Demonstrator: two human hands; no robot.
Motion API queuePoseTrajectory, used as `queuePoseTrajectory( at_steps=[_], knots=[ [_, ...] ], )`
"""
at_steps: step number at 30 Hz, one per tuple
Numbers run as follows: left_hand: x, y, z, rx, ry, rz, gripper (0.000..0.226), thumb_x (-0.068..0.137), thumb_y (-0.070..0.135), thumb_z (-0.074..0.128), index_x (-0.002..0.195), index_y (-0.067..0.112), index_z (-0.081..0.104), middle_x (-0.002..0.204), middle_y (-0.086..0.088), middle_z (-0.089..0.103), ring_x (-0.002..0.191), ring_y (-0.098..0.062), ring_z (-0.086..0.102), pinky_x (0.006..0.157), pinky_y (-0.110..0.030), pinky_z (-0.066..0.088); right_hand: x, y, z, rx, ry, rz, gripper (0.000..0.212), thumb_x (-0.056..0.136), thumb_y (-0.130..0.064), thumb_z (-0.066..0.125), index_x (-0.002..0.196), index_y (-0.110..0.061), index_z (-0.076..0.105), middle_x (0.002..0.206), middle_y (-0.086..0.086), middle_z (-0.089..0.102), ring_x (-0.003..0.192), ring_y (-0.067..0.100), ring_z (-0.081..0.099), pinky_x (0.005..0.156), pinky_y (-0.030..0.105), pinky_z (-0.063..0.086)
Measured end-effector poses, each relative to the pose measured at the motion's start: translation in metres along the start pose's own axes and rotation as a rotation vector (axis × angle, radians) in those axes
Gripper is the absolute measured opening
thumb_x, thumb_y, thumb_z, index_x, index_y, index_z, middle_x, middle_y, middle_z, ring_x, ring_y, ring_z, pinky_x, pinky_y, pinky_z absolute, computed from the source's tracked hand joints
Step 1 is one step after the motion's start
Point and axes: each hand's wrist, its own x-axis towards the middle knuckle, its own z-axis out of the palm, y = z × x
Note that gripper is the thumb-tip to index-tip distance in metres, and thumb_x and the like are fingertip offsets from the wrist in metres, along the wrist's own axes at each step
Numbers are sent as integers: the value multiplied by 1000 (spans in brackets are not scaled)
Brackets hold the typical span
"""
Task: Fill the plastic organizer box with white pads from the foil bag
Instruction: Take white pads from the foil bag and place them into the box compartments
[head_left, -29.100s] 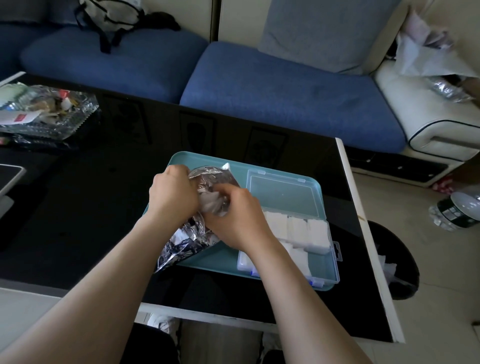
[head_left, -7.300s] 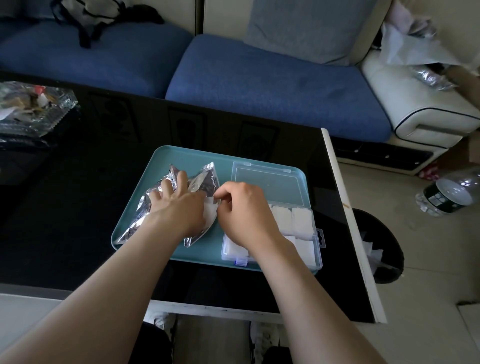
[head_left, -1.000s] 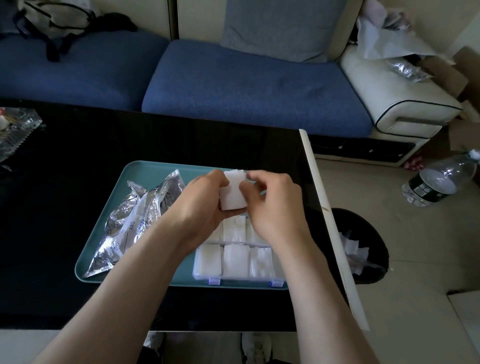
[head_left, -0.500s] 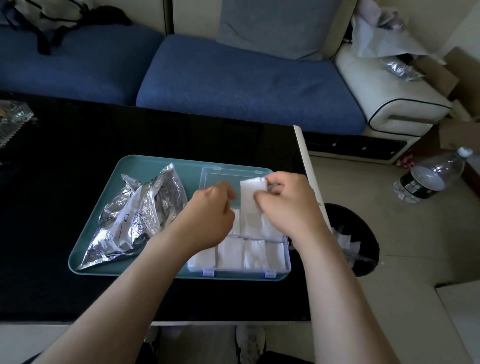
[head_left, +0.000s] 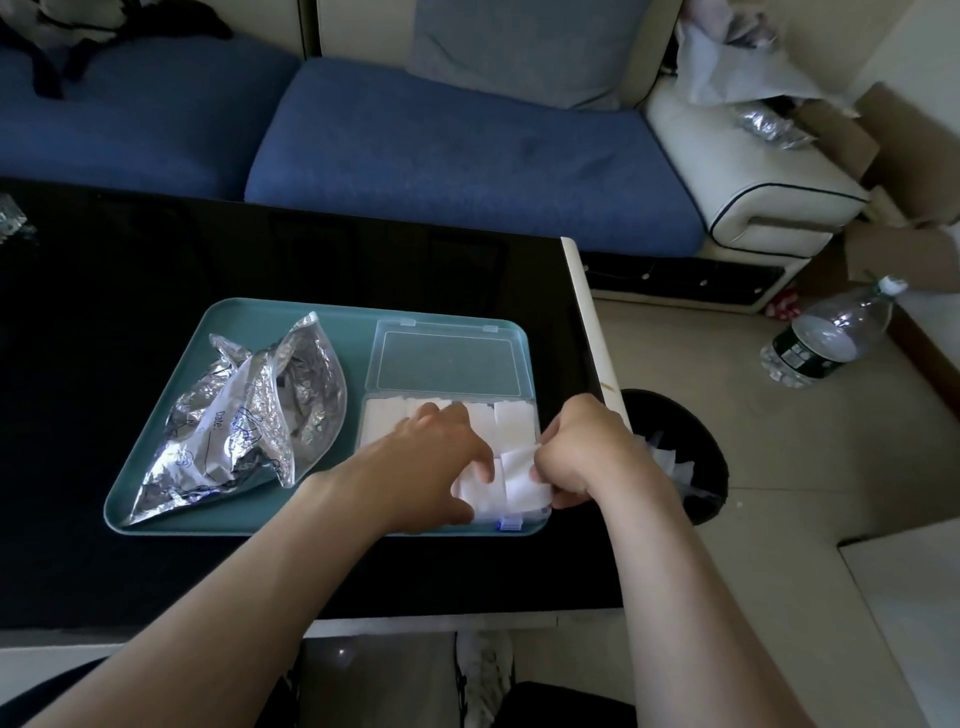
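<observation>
Plastic organizer box (head_left: 447, 361) open at right of teal tray (head_left: 171, 374), lined with white pads (head_left: 511, 421); left hand (head_left: 426, 467) resting on them, fingers loose; right hand (head_left: 587, 447) pinching single pad (head_left: 522, 478) at near-right corner; foil bag (head_left: 244, 421) at left on tray

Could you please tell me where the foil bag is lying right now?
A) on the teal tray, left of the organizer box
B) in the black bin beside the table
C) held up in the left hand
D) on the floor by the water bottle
A: the foil bag lies crumpled on the teal tray, left of the organizer box.
</observation>
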Motion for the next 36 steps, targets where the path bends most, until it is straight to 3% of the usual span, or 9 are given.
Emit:
queuePoseTrajectory(
  at_steps=[8,12,15,18,20,23,30,33,36],
  knots=[
    [1,4,2,104,-83,-1,49,95,39,74,142,41,59,128,4,41,124,-21,38,107,-39,40,8,1,15,-89,84,-64,36,78,-5,84,108,-16,67,89,11,71,77,29,74,74,39,66],
    [1,4,3,109,-81,7,48,96,38,74,142,39,61,128,7,45,122,-20,39,103,-37,40,5,0,13,-179,137,-47,40,77,-15,90,101,-13,58,83,4,64,77,25,66,57,28,50],
    [2,3,3,93,-74,18,49,95,38,76,141,38,62,127,8,47,122,-18,39,103,-37,40,0,2,10,-226,165,-35,58,74,-24,96,94,-17,42,77,0,44,78,23,53,57,32,39],
    [1,0,4,93,-48,30,48,93,38,77,139,38,64,126,8,48,121,-17,40,103,-36,41,-4,0,11,-269,195,-114,48,80,-20,91,94,-15,45,80,0,44,67,19,44,50,29,31],
    [1,0,5,86,-38,34,47,93,37,78,137,38,65,126,8,48,121,-17,40,103,-36,41,-6,-2,14,-327,176,-222,30,85,-12,83,106,-14,61,94,1,56,65,17,44,52,28,32],
    [0,0,4,76,-34,36,45,92,36,80,135,38,67,125,9,49,120,-17,41,103,-35,41,-10,-4,13,-363,118,-280,35,89,-3,73,121,-18,69,107,4,59,64,13,44,55,28,36],
    [-1,-4,0,64,-17,1,39,91,40,79,128,36,69,125,12,57,124,-16,45,108,-39,37,-17,-10,13,-410,93,-206,46,90,-5,74,132,-10,57,85,0,38,82,25,47,73,35,41],
    [-3,-11,-15,-92,55,-40,30,91,34,73,121,38,74,118,22,69,114,-5,58,111,-42,42,-19,-13,12,-377,114,-196,33,91,-7,70,122,-11,57,81,0,37,68,18,43,61,31,38],
    [-7,-25,-28,-219,259,-128,27,89,19,71,110,35,77,107,16,69,94,-4,60,98,-36,53,-21,-22,13,-325,184,-230,25,89,-14,72,90,-14,46,79,-1,40,61,15,39,50,28,29]
  ],
)
